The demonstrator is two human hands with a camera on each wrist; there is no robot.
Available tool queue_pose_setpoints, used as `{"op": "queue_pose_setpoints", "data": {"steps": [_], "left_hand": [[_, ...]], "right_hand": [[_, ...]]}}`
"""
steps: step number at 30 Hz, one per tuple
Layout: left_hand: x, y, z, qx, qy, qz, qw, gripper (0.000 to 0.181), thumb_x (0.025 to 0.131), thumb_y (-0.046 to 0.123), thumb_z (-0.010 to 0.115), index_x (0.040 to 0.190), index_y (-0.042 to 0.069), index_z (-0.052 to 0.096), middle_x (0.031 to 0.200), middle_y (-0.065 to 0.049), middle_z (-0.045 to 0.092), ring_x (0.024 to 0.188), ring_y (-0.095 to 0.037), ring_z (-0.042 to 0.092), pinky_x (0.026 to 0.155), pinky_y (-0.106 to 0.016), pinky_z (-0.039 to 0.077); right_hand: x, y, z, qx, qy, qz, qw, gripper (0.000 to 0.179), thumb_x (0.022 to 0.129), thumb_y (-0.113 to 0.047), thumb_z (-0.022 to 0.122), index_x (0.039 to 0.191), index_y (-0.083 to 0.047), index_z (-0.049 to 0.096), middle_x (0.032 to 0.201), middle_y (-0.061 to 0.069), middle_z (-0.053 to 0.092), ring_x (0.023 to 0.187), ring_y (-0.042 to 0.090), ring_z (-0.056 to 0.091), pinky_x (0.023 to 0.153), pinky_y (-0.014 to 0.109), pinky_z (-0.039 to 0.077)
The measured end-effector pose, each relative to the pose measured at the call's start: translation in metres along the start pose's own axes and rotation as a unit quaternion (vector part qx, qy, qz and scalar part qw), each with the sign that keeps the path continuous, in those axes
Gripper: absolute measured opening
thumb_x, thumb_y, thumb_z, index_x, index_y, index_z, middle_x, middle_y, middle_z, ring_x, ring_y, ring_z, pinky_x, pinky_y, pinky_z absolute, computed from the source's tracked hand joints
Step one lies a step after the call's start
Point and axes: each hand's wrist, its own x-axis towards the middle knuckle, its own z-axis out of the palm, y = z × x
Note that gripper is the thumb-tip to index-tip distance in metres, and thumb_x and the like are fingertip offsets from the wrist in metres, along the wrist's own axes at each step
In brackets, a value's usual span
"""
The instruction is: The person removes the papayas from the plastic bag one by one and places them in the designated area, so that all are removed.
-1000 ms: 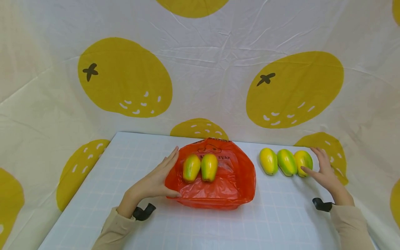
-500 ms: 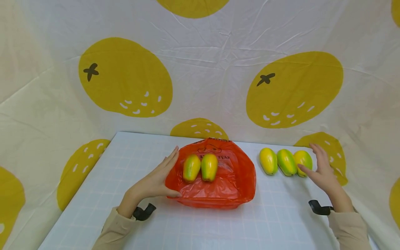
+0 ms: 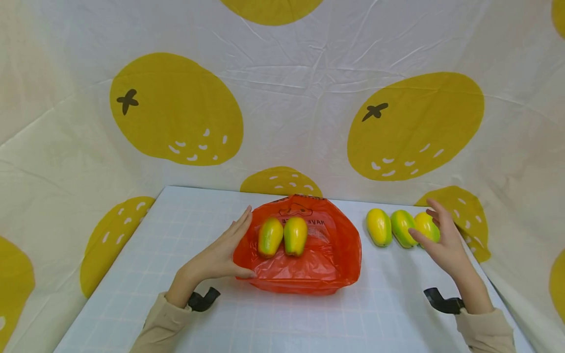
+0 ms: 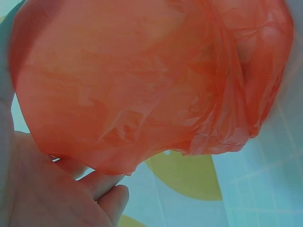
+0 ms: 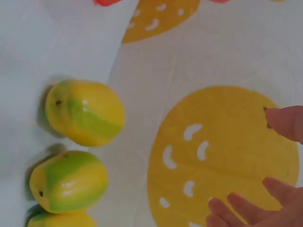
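A red plastic bag (image 3: 324, 262) lies open-mouthed on the table, with two yellow-green papaya-like fruits (image 3: 270, 238) side by side inside it. At its left side my left hand (image 3: 216, 255) rests against the rim, fingers fairly straight, the thumb by the near edge. In the left wrist view the bag's thin film (image 4: 118, 80) hides part of the fingers (image 4: 113, 198). Three more fruits (image 3: 378, 228) stand in a row to the right. My right hand (image 3: 446, 240) hovers over the row's right end, holding nothing, thumb and fingers spread apart; it partly covers the rightmost fruit.
The pale checked table (image 3: 212, 323) ends at the back against a white cloth (image 3: 300, 122) printed with large yellow fruit shapes. Cloth also hangs along both sides. Each wrist carries a black camera mount (image 3: 443, 301).
My right hand has drawn left and slightly toward me, away from the rightmost fruit's side, and now overlaps more of the row. The left hand, bag and fruits have not moved.
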Motion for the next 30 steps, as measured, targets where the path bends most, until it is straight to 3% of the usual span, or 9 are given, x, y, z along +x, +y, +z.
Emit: {"op": "queue_pose_setpoints", "data": {"steps": [2, 5, 7, 9, 15, 23, 30], "left_hand": [[0.000, 0.000, 0.000, 0.000, 0.000, 0.000, 1.0000, 0.130, 0.070, 0.054, 0.085, 0.160, 0.009, 0.003, 0.166, 0.008, -0.009, 0.152, -0.023, 0.007, 0.119, -0.049, 0.013], [0.000, 0.000, 0.000, 0.000, 0.000, 0.001, 1.0000, 0.130, 0.070, 0.053, 0.086, 0.160, 0.009, 0.003, 0.166, 0.008, -0.009, 0.152, -0.022, 0.007, 0.120, -0.049, 0.013], [0.000, 0.000, 0.000, 0.000, -0.001, 0.000, 1.0000, 0.130, 0.070, 0.052, 0.086, 0.160, 0.009, 0.002, 0.165, 0.008, -0.010, 0.152, -0.021, 0.006, 0.120, -0.049, 0.012], [0.000, 0.000, 0.000, -0.001, -0.001, -0.001, 1.0000, 0.131, 0.070, 0.052, 0.086, 0.160, 0.009, 0.002, 0.165, 0.008, -0.010, 0.152, -0.021, 0.006, 0.120, -0.049, 0.012], [0.000, -0.001, 0.000, 0.000, 0.000, 0.000, 1.0000, 0.130, 0.070, 0.051, 0.087, 0.160, 0.010, 0.002, 0.165, 0.009, -0.010, 0.152, -0.021, 0.006, 0.120, -0.049, 0.012], [0.000, -0.002, 0.001, 0.002, 0.000, -0.001, 1.0000, 0.130, 0.070, 0.053, 0.086, 0.160, 0.009, 0.003, 0.165, 0.009, -0.009, 0.152, -0.021, 0.006, 0.120, -0.049, 0.012], [0.000, -0.001, 0.000, -0.002, -0.001, -0.004, 1.0000, 0.129, 0.070, 0.053, 0.086, 0.160, 0.010, 0.003, 0.165, 0.009, -0.010, 0.152, -0.021, 0.006, 0.120, -0.050, 0.011]], "right_hand": [[-0.001, -0.009, 0.002, 0.005, 0.001, -0.005, 1.0000, 0.083, 0.095, -0.016, 0.067, 0.159, -0.011, 0.015, 0.156, 0.024, 0.023, 0.134, 0.053, 0.028, 0.117, 0.059, 0.017], [-0.003, -0.022, 0.006, 0.019, -0.002, -0.018, 0.9997, 0.080, 0.094, -0.013, 0.067, 0.158, -0.012, 0.018, 0.156, 0.022, 0.026, 0.134, 0.049, 0.029, 0.120, 0.031, 0.019], [-0.005, -0.030, 0.009, 0.026, -0.008, -0.021, 0.9994, 0.079, 0.095, -0.012, 0.067, 0.158, -0.014, 0.019, 0.156, 0.020, 0.027, 0.135, 0.047, 0.030, 0.112, 0.013, 0.019], [-0.006, -0.037, 0.011, 0.033, -0.014, -0.023, 0.9991, 0.079, 0.094, -0.010, 0.067, 0.158, -0.014, 0.020, 0.156, 0.019, 0.028, 0.135, 0.046, 0.031, 0.102, 0.003, 0.021], [-0.009, -0.057, 0.017, 0.047, -0.019, -0.037, 0.9980, 0.075, 0.093, -0.007, 0.068, 0.156, -0.012, 0.026, 0.152, 0.018, 0.035, 0.132, 0.042, 0.037, 0.095, -0.001, 0.027], [-0.010, -0.087, 0.023, 0.086, -0.012, -0.070, 0.9938, 0.062, 0.092, -0.004, 0.069, 0.147, -0.007, 0.041, 0.142, 0.015, 0.047, 0.126, 0.013, 0.044, 0.101, 0.006, 0.034], [-0.009, -0.114, 0.027, 0.094, -0.054, -0.051, 0.9928, 0.060, 0.094, -0.013, 0.068, 0.148, -0.012, 0.041, 0.145, 0.011, 0.047, 0.131, 0.027, 0.045, 0.095, 0.006, 0.038]]}}
